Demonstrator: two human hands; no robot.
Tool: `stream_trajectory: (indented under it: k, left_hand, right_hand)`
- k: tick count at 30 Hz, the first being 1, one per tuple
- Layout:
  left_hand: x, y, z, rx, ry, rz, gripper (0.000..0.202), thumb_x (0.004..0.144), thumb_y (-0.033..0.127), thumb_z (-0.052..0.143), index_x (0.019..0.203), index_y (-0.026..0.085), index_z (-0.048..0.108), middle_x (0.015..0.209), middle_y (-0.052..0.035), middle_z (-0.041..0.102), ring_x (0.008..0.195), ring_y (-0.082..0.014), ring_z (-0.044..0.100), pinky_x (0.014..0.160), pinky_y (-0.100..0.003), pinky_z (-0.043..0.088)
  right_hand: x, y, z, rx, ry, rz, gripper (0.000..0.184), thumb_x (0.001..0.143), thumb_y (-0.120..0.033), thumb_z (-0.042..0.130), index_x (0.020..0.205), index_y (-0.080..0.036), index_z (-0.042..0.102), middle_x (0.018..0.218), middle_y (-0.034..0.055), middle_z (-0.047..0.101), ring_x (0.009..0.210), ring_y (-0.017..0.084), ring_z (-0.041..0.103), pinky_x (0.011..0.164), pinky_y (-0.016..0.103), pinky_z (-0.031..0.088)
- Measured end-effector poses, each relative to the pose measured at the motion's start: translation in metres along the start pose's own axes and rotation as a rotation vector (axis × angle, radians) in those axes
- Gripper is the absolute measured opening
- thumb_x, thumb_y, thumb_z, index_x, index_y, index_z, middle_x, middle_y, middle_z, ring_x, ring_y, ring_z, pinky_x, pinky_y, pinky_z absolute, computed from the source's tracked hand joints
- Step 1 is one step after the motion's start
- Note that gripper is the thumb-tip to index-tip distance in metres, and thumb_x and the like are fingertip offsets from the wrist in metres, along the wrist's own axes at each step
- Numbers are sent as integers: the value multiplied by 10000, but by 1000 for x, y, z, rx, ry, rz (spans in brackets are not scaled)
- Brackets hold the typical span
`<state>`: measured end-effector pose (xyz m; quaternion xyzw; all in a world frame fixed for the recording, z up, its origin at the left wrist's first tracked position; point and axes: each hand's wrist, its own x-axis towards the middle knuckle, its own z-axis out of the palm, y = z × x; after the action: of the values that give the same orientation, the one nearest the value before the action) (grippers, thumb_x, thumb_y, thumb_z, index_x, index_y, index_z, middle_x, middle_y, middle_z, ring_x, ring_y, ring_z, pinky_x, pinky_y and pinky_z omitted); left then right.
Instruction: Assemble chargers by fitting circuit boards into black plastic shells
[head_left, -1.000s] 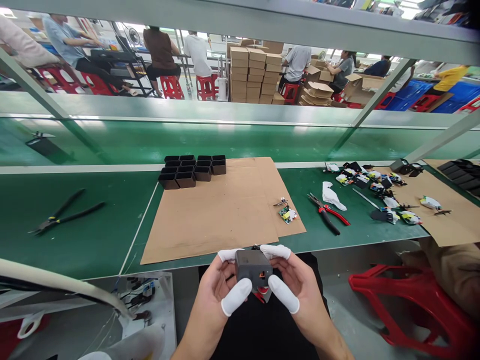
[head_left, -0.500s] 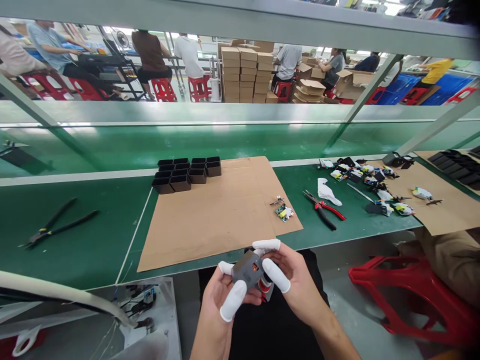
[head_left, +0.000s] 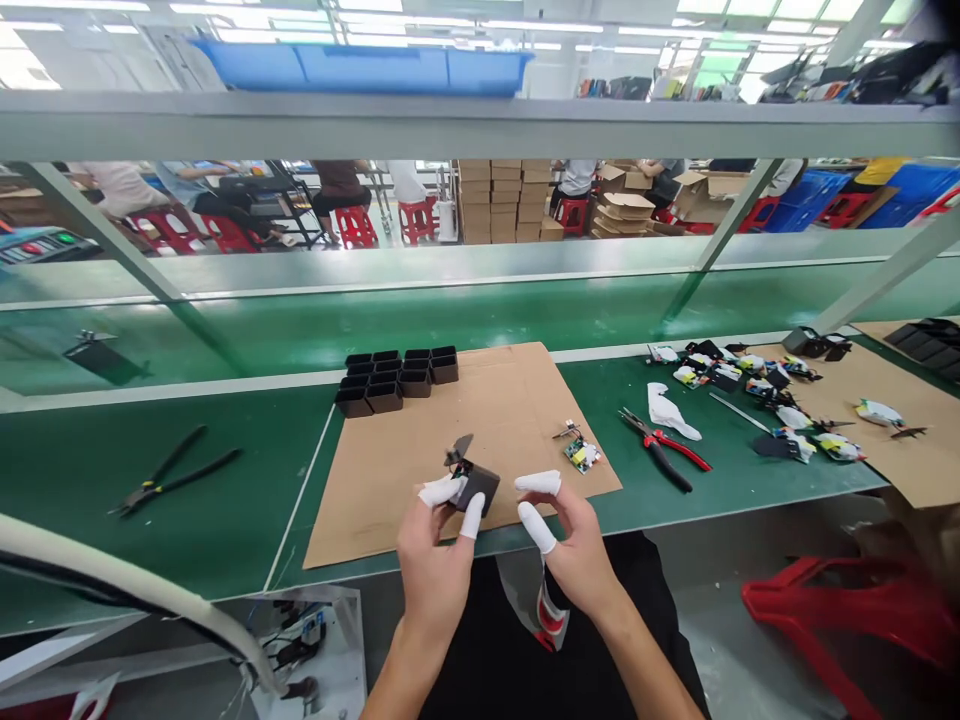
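Observation:
My left hand (head_left: 433,560), with white finger cots on thumb and forefinger, pinches a small dark grey plastic housing (head_left: 475,484) over the near edge of the cardboard sheet (head_left: 450,440); a dark part sticks up from the housing's top. My right hand (head_left: 566,545), also in finger cots, hovers just right of the housing with fingers apart and holds nothing. A small green circuit board (head_left: 580,454) lies on the cardboard to the right. Several empty black housings (head_left: 397,368) stand in rows at the cardboard's far left corner.
Black pliers (head_left: 176,472) lie on the green bench at left. Red-handled pliers (head_left: 664,448) and a white cloth (head_left: 670,411) lie right of the cardboard, with several boards and parts (head_left: 757,385) beyond. A red stool (head_left: 847,620) stands at lower right. People work in the background.
My left hand carried the housing up and forward from my lap to the cardboard's edge. My right hand let go of it. The camera tilted upward.

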<state>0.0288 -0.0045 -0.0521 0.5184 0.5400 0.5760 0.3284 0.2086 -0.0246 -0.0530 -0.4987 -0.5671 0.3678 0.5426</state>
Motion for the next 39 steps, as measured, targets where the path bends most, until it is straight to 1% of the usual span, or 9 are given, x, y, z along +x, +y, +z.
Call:
stream_trajectory:
  k: [2,5,10,12,18,25,29,34,39]
  left_hand:
    - [15,-11,3,177,-6,117,154,905,333,743,1030,243,749,1056,-63,690,1035,-275,731,977,-458,621]
    - [24,-20,8,226,-27,102,95,849,271,746,941,248,751,971,-53,676,906,-278,725,908,-479,627]
    - [17,-32,7,99,-125,-7,500,759,280,832,1222,248,647,1077,-64,785,940,-273,817,864,-436,687]
    - [17,-40,4,30,-138,-53,511,772,294,810,1241,240,615,1085,-65,796,949,-253,829,883,-417,694]
    - [22,-58,0,-92,63,-161,397,882,436,733,1189,214,615,1055,-85,751,1022,-246,794,978,-437,659]
    - [18,-57,-1,-170,133,-188,426,886,480,791,1182,214,636,1023,-71,743,1005,-243,772,994,-416,622]
    - [17,-59,0,-181,157,-190,413,899,479,786,1181,215,643,1035,-66,728,998,-232,756,1000,-409,608]
    - [16,-59,-1,-183,146,-184,385,929,468,765,1200,223,644,1040,-55,718,1013,-224,743,1014,-398,593]
    - [17,-57,-1,-171,146,-181,344,945,436,749,1185,214,642,1011,-46,711,963,-206,732,977,-378,596]
  right_hand:
    - [7,5,11,-61,1,6,243,1045,-389,665,1245,-260,713,1110,63,737,1022,236,725,980,411,594]
    - [16,7,28,-109,-59,9,306,1028,-350,678,1322,-267,687,1215,75,744,1107,251,728,1038,441,598]
    - [31,15,41,-153,-107,-27,489,1002,-293,725,1475,-270,603,1350,85,747,1222,254,745,1098,445,621]
    - [36,22,41,-225,-98,-107,480,1014,-279,719,1482,-267,614,1357,101,743,1241,268,741,1087,457,634]
    - [41,38,40,-341,-145,-288,439,1096,-217,565,1485,-375,691,1446,100,695,1382,279,679,1185,476,576]
    - [36,30,38,-399,-80,-320,460,1100,-204,593,1514,-389,671,1385,106,724,1329,274,717,1133,441,611]
    - [27,27,34,-395,-63,-331,453,1083,-174,623,1473,-388,708,1297,90,756,1191,240,781,1039,375,655]
    - [25,25,33,-395,-19,-354,442,1082,-176,636,1471,-370,711,1353,107,731,1231,240,764,1067,381,638]
    - [23,22,34,-408,-6,-371,439,1067,-155,640,1432,-376,742,1227,87,770,1107,232,804,975,356,669]
